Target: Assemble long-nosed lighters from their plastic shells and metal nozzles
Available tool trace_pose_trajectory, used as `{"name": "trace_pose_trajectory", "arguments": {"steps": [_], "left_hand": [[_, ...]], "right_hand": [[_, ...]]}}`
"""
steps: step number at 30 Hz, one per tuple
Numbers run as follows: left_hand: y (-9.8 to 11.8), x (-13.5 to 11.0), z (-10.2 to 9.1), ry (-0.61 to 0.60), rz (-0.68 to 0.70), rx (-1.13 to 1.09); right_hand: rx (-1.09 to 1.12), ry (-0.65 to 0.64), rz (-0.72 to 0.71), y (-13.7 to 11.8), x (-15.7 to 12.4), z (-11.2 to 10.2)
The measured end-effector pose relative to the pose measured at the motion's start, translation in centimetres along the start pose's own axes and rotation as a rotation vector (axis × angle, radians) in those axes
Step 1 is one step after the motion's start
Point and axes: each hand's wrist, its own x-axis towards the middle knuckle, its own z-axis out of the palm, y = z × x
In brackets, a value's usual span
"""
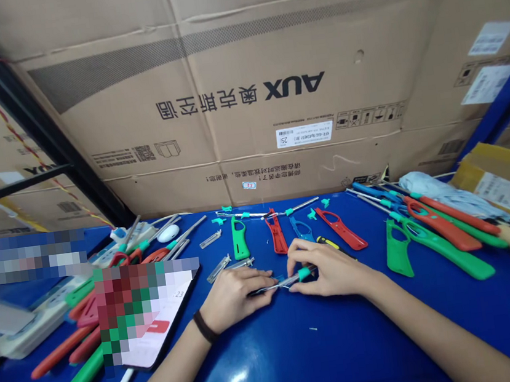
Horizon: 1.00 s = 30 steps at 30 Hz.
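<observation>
So this person is working at a bench with both hands pulled in close, and they're handling a thin metal tube (287,282) with a teal plastic collar (305,273) on it. It's sitting just above the blue workbench top (312,357), front and center, right between the hands. The tube is pointing sideways across the view, with its long axis rising slightly to the right. The collar is at the right end, and the thin end is pointing toward the left hand.

The left hand (235,299), with a black wristband (204,327) on that wrist, is closed down to a narrow pinch on the thin end. The right hand (329,265) is making a similar narrow pinch at the collar, its fingers (301,287) curling in around it. Neither hand is spread wide, and the fingers hide part of the tube, so the exact contact is hard to see.

Honestly, that's a good way to be holding something this skinny: keeping the pinches close together, wrists low, and the tube in line with the fingers helps avoid bending it.

Laid out just ahead are a green plastic handle (240,239), a red one (277,233), and a blue one (301,230), all apparently lighter-style parts. A bigger green handle (429,250) is lying off to the right.
</observation>
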Motion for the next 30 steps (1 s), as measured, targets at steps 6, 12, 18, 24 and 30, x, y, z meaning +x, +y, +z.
{"name": "trace_pose_trajectory", "arguments": {"steps": [6, 12, 18, 24, 30], "left_hand": [[-0.1, -0.2, 0.3, 0.054, -0.029, 0.01], [0.1, -0.1, 0.4, 0.042, -0.015, 0.023], [0.3, 0.1, 0.4, 0.03, 0.007, 0.017], [0.1, 0.0, 0.5, 0.052, 0.004, 0.032], [0.1, 0.0, 0.6, 0.04, 0.015, 0.022]], "right_hand": [[-0.078, 0.033, 0.003, 0.1, 0.1, 0.3], [-0.048, 0.007, 0.041, 0.4, 0.2, 0.4], [0.015, 0.0, 0.05, 0.4, 0.5, 1.1], [0.025, 0.008, 0.025, 0.1, 0.4, 1.0], [0.037, 0.009, 0.028, 0.3, 0.3, 1.2]]}}
